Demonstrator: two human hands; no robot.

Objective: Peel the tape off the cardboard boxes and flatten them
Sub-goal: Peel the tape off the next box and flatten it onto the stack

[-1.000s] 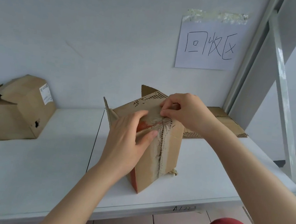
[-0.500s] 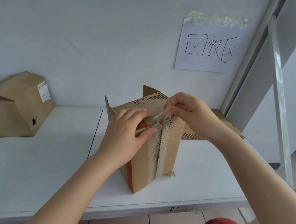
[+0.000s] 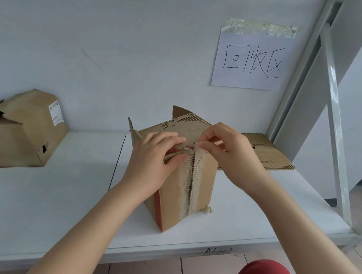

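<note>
Box (image 3: 176, 194) stands on end on the desk (image 3: 58, 191), taped seam facing near, so the left hand (image 3: 156, 154) can clamp its top edge steady while the right hand (image 3: 230, 151) has a narrow pinch grip on the tape (image 3: 186, 182) end, ready to peel, I reckon.

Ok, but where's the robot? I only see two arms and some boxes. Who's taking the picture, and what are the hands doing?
There is no robot here, just a person. The camera sits on their head and looks down, so you see what they see. The left hand grips the top of the middle box to steady it. The right hand pinches the clear tape on the box's seam, to peel it. On the white table another box stands at the left, and a flattened piece of cardboard lies at the back right. A paper sign is taped to the wall.
</note>
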